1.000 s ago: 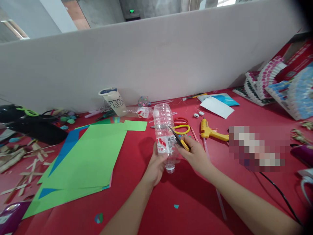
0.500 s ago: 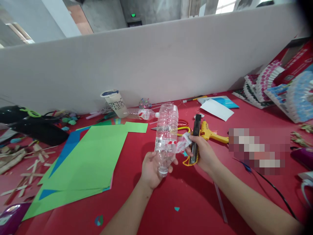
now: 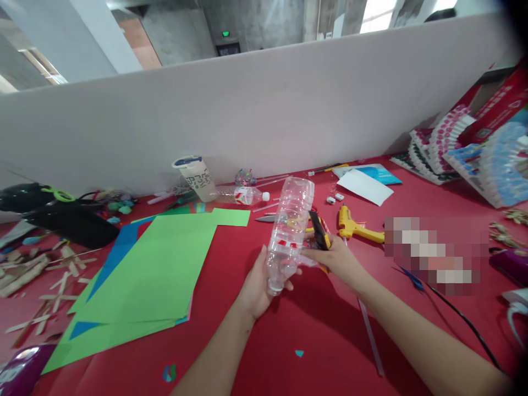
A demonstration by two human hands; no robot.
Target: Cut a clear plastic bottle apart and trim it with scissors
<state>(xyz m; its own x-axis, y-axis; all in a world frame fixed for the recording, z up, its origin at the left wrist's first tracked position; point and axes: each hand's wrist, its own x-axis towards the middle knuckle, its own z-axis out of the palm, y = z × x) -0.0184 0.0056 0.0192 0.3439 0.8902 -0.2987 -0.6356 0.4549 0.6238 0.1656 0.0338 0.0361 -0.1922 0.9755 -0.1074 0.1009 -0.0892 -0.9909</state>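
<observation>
My left hand (image 3: 256, 286) is wrapped round the neck end of a clear plastic bottle (image 3: 292, 212), which tilts with its neck toward me and its base pointing away. A label with red marks (image 3: 289, 245) still circles the bottle, and its loose end hangs by my right fingers. Closed round a black and yellow utility knife (image 3: 319, 231), my right hand (image 3: 330, 250) is at the bottle's right side, fingertips against or very near the label. Behind the bottle lie scissors (image 3: 266, 219), partly hidden.
Green paper sheets (image 3: 165, 258) lie at left. A yellow glue gun (image 3: 358, 230) rests to the right. A second bottle (image 3: 243, 195) and a paper cup (image 3: 198, 179) are at the back, before a white partition (image 3: 247, 121). Wooden sticks (image 3: 61, 286) are far left.
The bottle has tilted, its base swinging right. My right hand has moved slightly left against the bottle, and the knife has turned from upright to slanted. The label's loose end has dropped lower.
</observation>
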